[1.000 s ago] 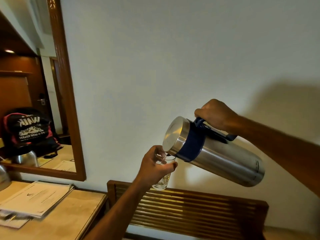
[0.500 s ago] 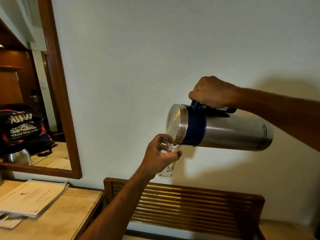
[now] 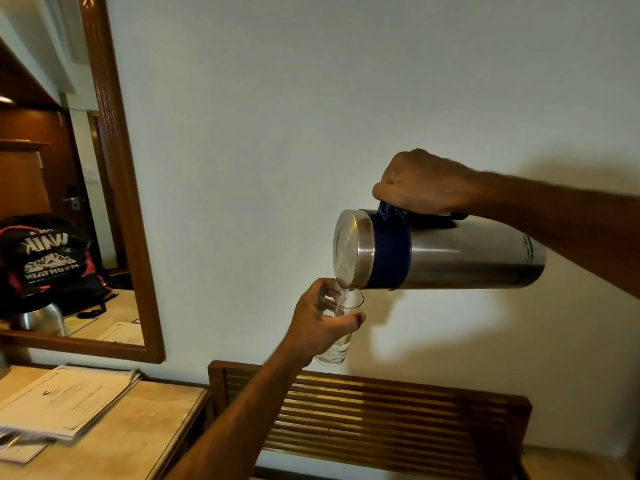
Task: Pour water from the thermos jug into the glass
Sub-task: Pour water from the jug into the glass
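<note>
Above the slatted wooden rack (image 3: 381, 410), the right hand (image 3: 426, 181) is gripping the thermos jug (image 3: 440, 252) by its handle, fingers closed, tipping it level; water is running into the glass (image 3: 341, 327), which the left hand (image 3: 318, 323) is clasping.

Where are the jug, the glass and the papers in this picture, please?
jug (image 3: 460, 259): head view, on its steel body.
glass (image 3: 335, 353): head view, on its lower wall below the fingers.
papers (image 3: 69, 400): head view, on the top sheet.
</note>
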Motion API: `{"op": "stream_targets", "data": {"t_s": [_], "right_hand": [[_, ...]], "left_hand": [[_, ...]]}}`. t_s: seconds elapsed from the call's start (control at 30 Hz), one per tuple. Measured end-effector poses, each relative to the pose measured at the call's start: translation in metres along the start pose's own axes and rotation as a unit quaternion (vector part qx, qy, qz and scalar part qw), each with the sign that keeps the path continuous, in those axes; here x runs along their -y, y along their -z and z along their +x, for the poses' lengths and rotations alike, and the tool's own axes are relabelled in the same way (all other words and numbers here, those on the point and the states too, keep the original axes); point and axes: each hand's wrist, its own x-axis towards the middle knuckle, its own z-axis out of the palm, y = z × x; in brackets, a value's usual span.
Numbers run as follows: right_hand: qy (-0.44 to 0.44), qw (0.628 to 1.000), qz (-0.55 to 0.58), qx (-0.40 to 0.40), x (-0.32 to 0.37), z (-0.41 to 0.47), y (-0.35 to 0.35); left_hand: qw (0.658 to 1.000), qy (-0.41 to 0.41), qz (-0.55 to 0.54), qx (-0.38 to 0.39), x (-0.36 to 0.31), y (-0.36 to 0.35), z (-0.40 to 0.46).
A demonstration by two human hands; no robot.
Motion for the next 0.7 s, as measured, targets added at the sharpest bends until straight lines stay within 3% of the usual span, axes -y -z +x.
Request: {"op": "stream_targets", "data": {"t_s": [0.7], "right_hand": [[0.043,0.996,-0.073,0.011,0.008,-0.005,0.002]], "left_hand": [[0.999,0.009,-0.025,0.022,0.008,-0.012,-0.013]]}}
